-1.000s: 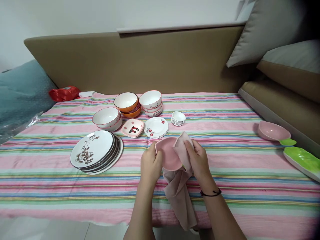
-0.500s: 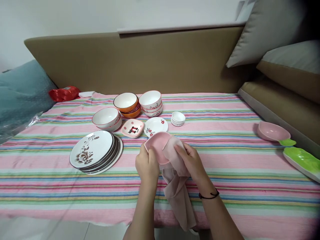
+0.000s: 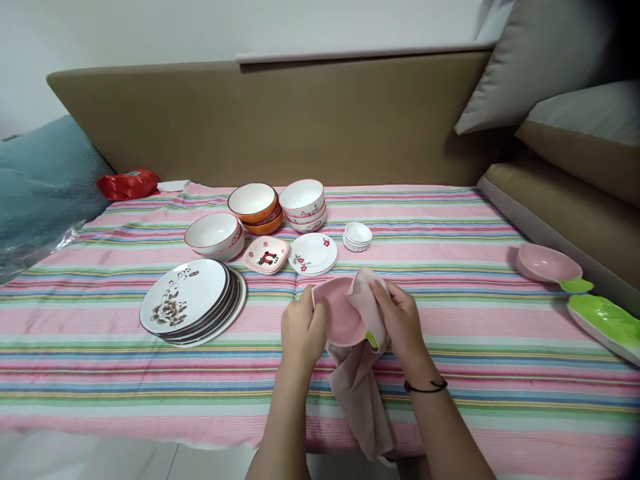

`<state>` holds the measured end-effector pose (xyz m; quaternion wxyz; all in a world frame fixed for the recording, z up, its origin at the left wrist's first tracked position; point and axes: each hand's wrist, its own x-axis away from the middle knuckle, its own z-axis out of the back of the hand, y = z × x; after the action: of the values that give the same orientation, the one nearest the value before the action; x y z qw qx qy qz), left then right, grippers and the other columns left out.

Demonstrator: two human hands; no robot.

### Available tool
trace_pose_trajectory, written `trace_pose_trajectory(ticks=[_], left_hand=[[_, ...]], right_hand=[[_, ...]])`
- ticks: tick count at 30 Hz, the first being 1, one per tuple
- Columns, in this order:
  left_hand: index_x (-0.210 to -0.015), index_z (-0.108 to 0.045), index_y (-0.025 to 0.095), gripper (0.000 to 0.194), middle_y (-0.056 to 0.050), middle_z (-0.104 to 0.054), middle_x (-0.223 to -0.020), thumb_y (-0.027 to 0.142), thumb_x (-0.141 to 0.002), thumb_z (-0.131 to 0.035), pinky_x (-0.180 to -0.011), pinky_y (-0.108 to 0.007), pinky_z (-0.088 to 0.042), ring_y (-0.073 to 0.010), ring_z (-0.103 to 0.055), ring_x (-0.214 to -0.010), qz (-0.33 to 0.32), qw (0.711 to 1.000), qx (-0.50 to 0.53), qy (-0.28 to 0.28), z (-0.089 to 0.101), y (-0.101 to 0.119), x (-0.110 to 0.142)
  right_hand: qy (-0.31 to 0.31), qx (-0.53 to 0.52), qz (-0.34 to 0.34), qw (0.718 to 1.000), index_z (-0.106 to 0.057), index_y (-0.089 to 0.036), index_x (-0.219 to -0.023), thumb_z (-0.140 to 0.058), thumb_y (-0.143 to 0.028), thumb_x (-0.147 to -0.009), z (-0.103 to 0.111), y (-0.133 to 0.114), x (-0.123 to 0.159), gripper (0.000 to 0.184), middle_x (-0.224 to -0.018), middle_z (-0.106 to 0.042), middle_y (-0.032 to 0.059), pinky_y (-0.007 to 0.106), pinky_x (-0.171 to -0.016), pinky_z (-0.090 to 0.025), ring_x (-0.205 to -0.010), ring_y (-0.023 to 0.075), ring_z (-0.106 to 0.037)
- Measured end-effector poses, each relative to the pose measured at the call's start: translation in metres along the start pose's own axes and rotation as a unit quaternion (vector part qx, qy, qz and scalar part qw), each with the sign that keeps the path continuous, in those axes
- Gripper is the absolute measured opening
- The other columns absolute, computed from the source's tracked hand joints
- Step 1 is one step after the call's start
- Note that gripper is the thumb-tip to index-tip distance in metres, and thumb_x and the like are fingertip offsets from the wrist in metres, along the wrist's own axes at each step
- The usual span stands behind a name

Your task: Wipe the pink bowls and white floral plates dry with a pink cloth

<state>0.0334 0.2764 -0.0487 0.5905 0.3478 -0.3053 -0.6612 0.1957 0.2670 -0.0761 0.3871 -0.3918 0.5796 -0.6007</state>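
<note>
My left hand [image 3: 301, 329] grips the left rim of a pink dish [image 3: 339, 312] with a green tip, held tilted above the striped cloth [image 3: 450, 320]. My right hand [image 3: 401, 321] pinches a dusty-pink rag [image 3: 361, 380] against the dish's right side. The rag drapes under the dish and hangs down between my forearms past the table's front edge.
Behind the dish stand a stack of flowered plates [image 3: 190, 301], a small flowered saucer stack [image 3: 313, 254], a pink square dish [image 3: 265, 255], white and orange bowls [image 3: 253, 203] and tiny white saucers [image 3: 357, 235]. A pink bowl [image 3: 547, 262] and green leaf dish [image 3: 605, 320] lie far right.
Over the last second my hands carried the dish up and left while the rag rubbed across it, then back down and right. The dish now faces me more openly.
</note>
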Motion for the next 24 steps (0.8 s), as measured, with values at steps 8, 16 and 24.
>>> trace_pose_trajectory(ticks=[8, 16, 24], left_hand=[[-0.072, -0.048, 0.022, 0.016, 0.000, -0.050, -0.062, 0.027, -0.084, -0.037, -0.055, -0.027, -0.025, -0.0183, -0.043, -0.061, 0.098, 0.988, 0.020, 0.114, -0.006, -0.001, -0.001], [-0.077, -0.050, 0.023, 0.013, 0.003, -0.049, -0.062, 0.027, -0.084, -0.040, -0.057, -0.026, -0.029, -0.0174, -0.043, -0.061, 0.133, 0.966, 0.058, 0.214, -0.005, 0.000, -0.001], [-0.070, -0.040, 0.022, 0.013, 0.005, -0.046, -0.055, 0.025, -0.083, -0.042, -0.052, -0.025, -0.030, -0.0147, -0.043, -0.052, 0.104, 0.973, 0.088, 0.184, -0.006, -0.001, -0.002]], right_hand=[[-0.076, -0.005, -0.014, 0.997, -0.040, -0.019, -0.064, -0.057, -0.054, -0.078, -0.010, -0.006, 0.002, 0.041, -0.062, -0.029, -0.0042, 0.022, -0.049, -0.022, -0.059, 0.0093, -0.026], [-0.132, -0.017, -0.049, 0.990, -0.038, -0.019, -0.062, -0.058, -0.053, -0.077, -0.023, -0.011, 0.015, 0.041, -0.059, -0.027, -0.0046, 0.022, -0.047, -0.020, -0.055, 0.0085, -0.025], [-0.103, -0.042, -0.068, 0.991, -0.039, -0.019, -0.062, -0.062, -0.054, -0.073, -0.021, -0.009, 0.012, 0.043, -0.058, -0.028, -0.0054, 0.022, -0.047, -0.021, -0.054, 0.0082, -0.024]])
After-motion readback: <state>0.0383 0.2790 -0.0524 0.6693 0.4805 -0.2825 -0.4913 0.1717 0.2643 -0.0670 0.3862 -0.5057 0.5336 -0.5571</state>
